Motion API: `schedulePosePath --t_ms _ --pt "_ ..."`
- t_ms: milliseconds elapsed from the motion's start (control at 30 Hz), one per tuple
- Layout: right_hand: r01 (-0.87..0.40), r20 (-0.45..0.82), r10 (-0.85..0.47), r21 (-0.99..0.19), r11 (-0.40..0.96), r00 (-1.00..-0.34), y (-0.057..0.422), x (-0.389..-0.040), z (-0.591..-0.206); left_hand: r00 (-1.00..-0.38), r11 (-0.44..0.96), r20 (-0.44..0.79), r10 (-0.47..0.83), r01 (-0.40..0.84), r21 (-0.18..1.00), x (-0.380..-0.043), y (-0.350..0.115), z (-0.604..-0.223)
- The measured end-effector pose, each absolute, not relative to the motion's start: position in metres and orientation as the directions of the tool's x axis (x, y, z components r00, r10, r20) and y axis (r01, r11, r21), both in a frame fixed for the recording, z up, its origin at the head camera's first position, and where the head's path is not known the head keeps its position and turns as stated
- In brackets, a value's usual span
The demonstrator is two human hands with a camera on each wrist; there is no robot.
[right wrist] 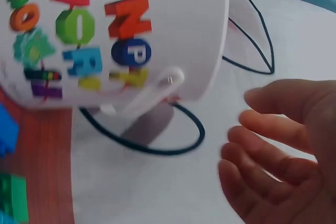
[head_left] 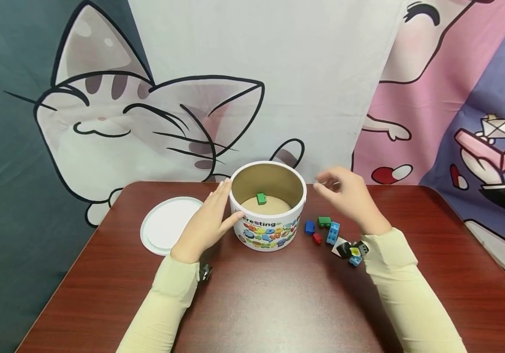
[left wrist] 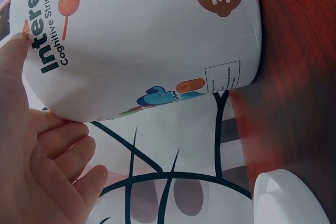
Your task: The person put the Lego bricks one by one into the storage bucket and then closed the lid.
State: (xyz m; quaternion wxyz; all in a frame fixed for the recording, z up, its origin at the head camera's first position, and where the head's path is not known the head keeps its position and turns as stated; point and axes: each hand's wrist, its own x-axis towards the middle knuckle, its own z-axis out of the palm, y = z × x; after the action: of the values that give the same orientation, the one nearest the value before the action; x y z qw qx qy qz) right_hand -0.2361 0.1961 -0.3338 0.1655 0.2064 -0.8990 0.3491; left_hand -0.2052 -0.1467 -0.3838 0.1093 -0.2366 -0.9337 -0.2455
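A white bucket (head_left: pixel 266 240) with colourful printing stands upright near the back edge of the table. One green block (head_left: pixel 261 198) lies on its floor. My left hand (head_left: pixel 205 220) rests against the bucket's left side, fingers extended and thumb across the front near the rim; the left wrist view shows these fingertips (left wrist: pixel 79 129) at the wall. To the right of the rim, apart from it, my right hand (head_left: pixel 347 196) hovers in the air with loosely bent fingers and nothing between them. Below it lie a green block (head_left: pixel 324 222), blue blocks (head_left: pixel 333 233) and a red block (head_left: pixel 317 238).
A round white lid (head_left: pixel 168 225) lies left of the bucket, beside my left forearm. Near my right wrist are a small pale piece (head_left: pixel 339 246) and another blue block (head_left: pixel 355 261). A printed cloth (head_left: pixel 314 73) hangs behind the brown table (head_left: pixel 252 304).
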Motion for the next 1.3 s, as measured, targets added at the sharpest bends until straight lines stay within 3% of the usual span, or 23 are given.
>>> schedulePosePath --t_ms 200,800,1300 --pt "-0.419 0.280 -0.314 -0.535 0.734 -0.907 0.223 -0.222 -0.338 -0.866 0.769 0.321 0.384 0.493 0.408 -0.205 -0.147 -0.383" --pt "-0.303 -0.090 -0.384 -0.463 0.833 -0.919 0.264 -0.208 -0.376 -0.867 0.767 0.315 0.386 0.491 0.412 -0.206 -0.146 -0.383" --pt "-0.270 -0.186 -0.369 -0.407 0.873 -0.911 0.276 -0.206 -0.391 -0.868 0.769 0.314 0.385 0.490 0.410 -0.207 -0.146 -0.384"
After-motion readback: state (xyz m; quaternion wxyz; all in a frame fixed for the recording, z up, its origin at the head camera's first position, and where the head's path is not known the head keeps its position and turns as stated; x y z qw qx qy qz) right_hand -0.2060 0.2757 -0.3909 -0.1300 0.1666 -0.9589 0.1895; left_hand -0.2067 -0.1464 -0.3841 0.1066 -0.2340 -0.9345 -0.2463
